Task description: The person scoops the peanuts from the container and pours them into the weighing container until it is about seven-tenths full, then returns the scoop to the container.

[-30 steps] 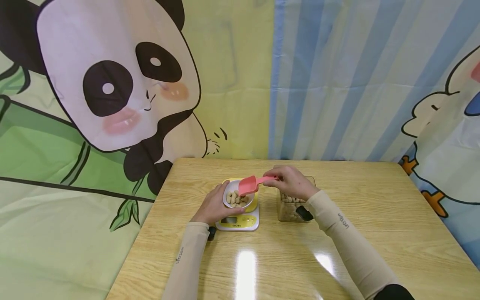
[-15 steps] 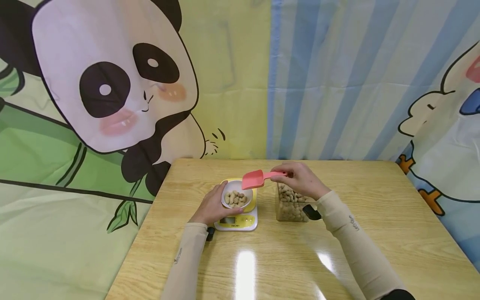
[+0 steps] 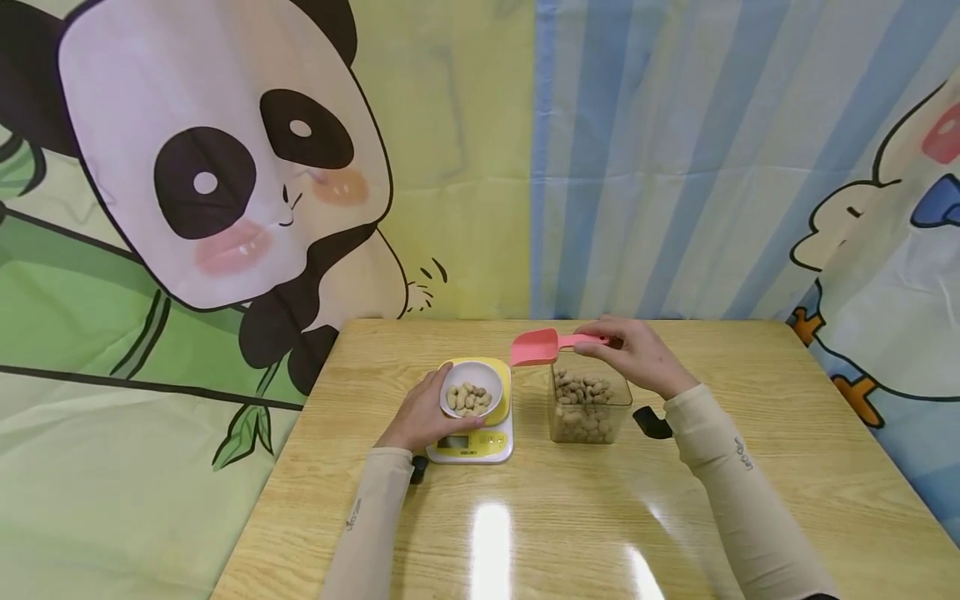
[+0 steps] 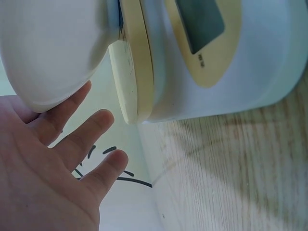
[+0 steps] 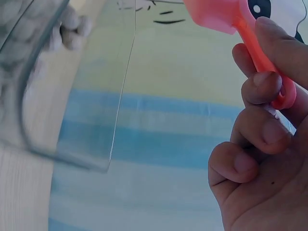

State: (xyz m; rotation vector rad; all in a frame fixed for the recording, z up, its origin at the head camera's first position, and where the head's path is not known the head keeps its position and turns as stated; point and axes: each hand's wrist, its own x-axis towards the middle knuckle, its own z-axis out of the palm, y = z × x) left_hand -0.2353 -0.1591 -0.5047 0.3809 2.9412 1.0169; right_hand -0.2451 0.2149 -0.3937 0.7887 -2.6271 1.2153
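Note:
In the head view, a white bowl [image 3: 487, 377] with several pale nuts [image 3: 468, 398] that look like peanuts rests on a yellow-and-white kitchen scale [image 3: 491, 450]. My left hand [image 3: 426, 414] holds the bowl, thumb along its front and fingers at its left side; the left wrist view shows the fingers spread beneath the rim. My right hand [image 3: 636, 354] pinches the handle of a pink scoop [image 3: 536, 347], also seen in the right wrist view. The scoop is raised at the back left of a clear container [image 3: 588, 423] filled with similar nuts. No nuts show in the scoop.
The wooden table [image 3: 562, 517] extends in front of the scale and container. Behind its back edge hangs a curtain [image 3: 465, 208] printed with a panda and blue stripes. A black wrist device [image 3: 652, 422] sits under my right wrist, beside the container.
My right hand has carried the scoop from over the bowl rightward to beside the container, uncovering more of its nuts. My left hand stays at the bowl.

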